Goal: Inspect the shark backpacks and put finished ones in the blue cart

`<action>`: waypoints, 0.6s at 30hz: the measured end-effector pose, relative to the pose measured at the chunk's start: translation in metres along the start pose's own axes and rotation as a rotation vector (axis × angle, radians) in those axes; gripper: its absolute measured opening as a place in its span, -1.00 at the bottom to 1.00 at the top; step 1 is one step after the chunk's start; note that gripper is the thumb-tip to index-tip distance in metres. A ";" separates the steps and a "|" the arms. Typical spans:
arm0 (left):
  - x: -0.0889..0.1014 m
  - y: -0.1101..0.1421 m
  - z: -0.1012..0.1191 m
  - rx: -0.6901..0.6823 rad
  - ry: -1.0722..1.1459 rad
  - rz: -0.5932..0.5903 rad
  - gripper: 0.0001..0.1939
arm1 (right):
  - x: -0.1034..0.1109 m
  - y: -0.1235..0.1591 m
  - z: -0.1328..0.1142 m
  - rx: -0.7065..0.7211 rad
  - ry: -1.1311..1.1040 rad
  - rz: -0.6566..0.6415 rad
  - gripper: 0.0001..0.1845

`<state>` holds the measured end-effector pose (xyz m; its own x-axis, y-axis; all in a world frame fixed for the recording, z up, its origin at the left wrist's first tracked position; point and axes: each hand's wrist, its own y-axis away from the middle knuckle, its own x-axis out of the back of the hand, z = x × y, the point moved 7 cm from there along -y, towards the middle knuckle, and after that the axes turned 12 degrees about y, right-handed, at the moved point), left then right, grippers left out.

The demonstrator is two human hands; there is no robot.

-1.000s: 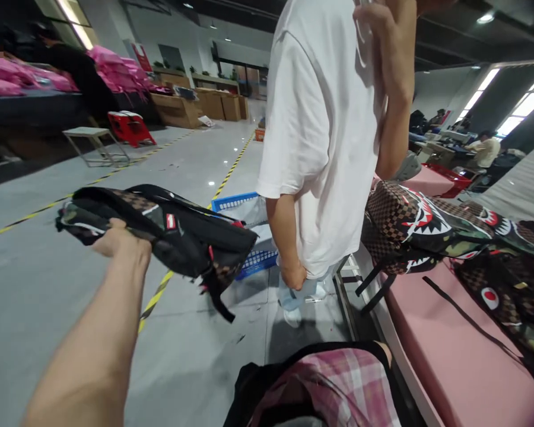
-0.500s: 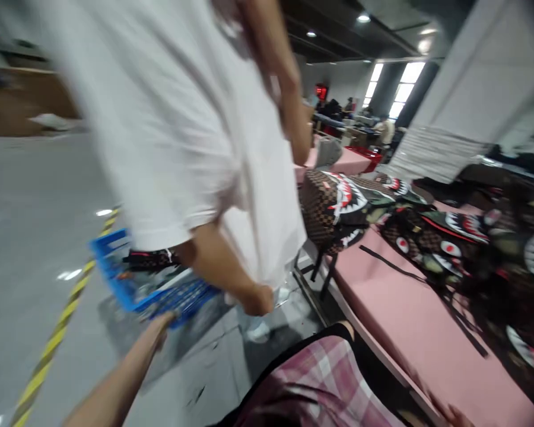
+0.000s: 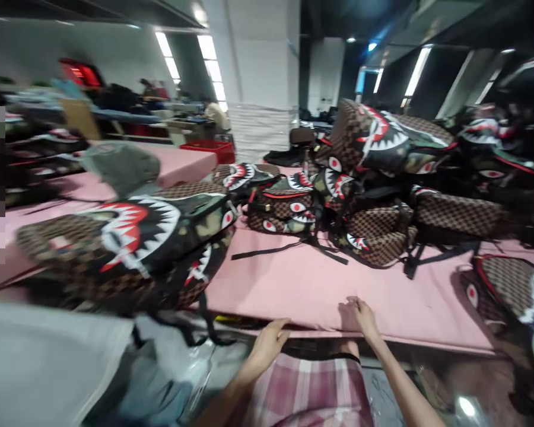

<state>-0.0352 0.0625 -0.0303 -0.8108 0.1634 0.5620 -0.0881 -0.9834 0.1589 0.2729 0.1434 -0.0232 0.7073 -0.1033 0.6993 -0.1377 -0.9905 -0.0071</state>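
My left hand point(image 3: 267, 344) is at the front edge of the pink-covered table point(image 3: 267, 279), fingers stretched out and nothing in them. Just over the pink cover, my right hand point(image 3: 361, 315) is open and empty, its fingers slightly blurred. A checkered backpack with a shark-mouth print point(image 3: 137, 231) lies left of my hands, straps hanging over the edge. Beyond them are a smaller checkered bag with red eyes point(image 3: 285, 210) and a brown checkered backpack point(image 3: 378, 228). At the right edge lies another shark-print backpack point(image 3: 511, 290).
More shark-print backpacks point(image 3: 391, 133) are piled at the back right. A grey cap-like item point(image 3: 120, 166) sits at the left, near a red bin point(image 3: 209, 150). A white pillar point(image 3: 262, 71) rises behind the table. Pale fabric point(image 3: 40, 356) fills the lower left.
My view has swung right, from the blue basket and the co-worker in white to the table. My left hand has come from beside the basket to the table edge; my right hand is further onto the table.
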 end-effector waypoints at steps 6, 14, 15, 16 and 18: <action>-0.020 -0.101 0.016 -0.077 -0.166 -0.002 -0.54 | 0.127 -0.049 -0.071 0.257 0.037 0.299 -0.60; -0.028 -0.094 -0.031 -0.562 -0.713 0.396 -0.53 | 0.305 -0.166 -0.291 0.600 0.317 0.832 -0.59; -0.029 -0.093 -0.031 -0.611 -0.754 0.443 -0.51 | 0.307 -0.182 -0.315 0.587 0.355 0.848 -0.55; -0.031 -0.093 -0.032 -0.654 -0.783 0.472 -0.50 | 0.307 -0.198 -0.337 0.558 0.391 0.858 -0.51; -0.034 -0.095 -0.034 -0.688 -0.811 0.506 -0.45 | 0.299 -0.225 -0.375 0.474 0.452 0.866 -0.44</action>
<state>-0.0186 0.1477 -0.0920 -0.2600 -0.4988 0.8268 -0.3569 -0.7460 -0.5623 0.2554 0.3700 0.4560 0.1651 -0.8367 0.5222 -0.1171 -0.5423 -0.8320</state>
